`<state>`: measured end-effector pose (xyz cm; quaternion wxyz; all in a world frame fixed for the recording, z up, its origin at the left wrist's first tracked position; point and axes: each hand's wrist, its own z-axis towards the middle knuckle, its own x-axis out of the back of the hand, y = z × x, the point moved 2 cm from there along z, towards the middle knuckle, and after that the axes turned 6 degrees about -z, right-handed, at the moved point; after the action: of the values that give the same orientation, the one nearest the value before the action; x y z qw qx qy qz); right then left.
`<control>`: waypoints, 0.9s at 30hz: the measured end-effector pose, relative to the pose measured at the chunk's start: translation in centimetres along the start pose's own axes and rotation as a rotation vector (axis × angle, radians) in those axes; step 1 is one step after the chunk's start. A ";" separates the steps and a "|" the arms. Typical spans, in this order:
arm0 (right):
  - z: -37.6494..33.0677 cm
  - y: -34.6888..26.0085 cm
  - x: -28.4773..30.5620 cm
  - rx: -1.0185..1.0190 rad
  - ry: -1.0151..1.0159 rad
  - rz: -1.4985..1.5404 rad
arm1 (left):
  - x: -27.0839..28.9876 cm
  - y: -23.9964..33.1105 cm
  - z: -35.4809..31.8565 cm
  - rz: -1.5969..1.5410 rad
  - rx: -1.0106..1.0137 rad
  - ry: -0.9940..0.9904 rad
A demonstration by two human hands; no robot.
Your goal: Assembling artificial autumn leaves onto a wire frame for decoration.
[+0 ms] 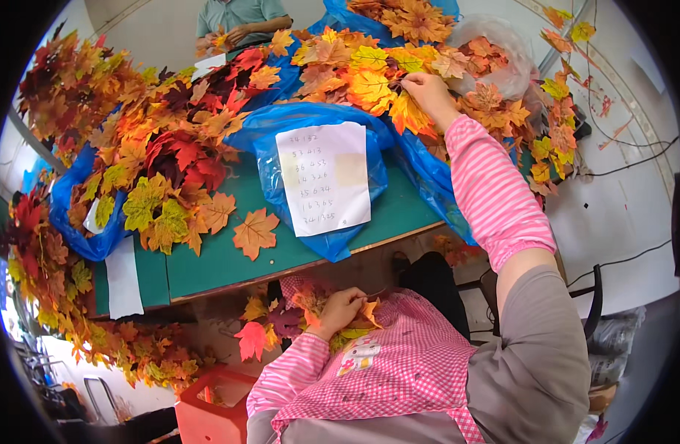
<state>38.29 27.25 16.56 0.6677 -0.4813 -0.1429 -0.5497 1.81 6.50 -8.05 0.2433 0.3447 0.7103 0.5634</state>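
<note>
Grey sleeve (536, 355) is nearest the head camera. Left hand (341, 309): fingers curled around a bunch of artificial leaves (285, 320), below the bench's (199, 270) front edge. Right hand (429, 96): fingertips drawn together at the yellow-orange leaf pile (369, 63), toward the far edge; cannot tell whether anything is gripped.

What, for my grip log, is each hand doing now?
Left hand: closed on a bunch of autumn leaves.
Right hand: at yellow-orange leaves; whether it grips one cannot be told.
</note>
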 end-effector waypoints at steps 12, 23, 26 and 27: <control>-0.4 -4.3 8.5 0.375 0.469 0.392 | -2.2 3.4 -2.7 0.573 -0.258 0.143; -25.4 -8.9 6.4 0.074 -0.672 0.583 | -1.2 12.1 -1.8 0.447 -0.478 0.378; -28.9 -8.1 4.2 0.264 -0.573 0.390 | -1.7 11.9 -1.6 0.407 -0.517 0.383; -29.7 -8.1 3.9 0.264 -0.555 0.378 | -2.0 11.8 -1.7 0.379 -0.535 0.395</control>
<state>22.56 1.71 8.62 0.7498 -0.5396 -0.2971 -0.2416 4.40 5.46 3.73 0.0747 0.2790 0.4952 0.8194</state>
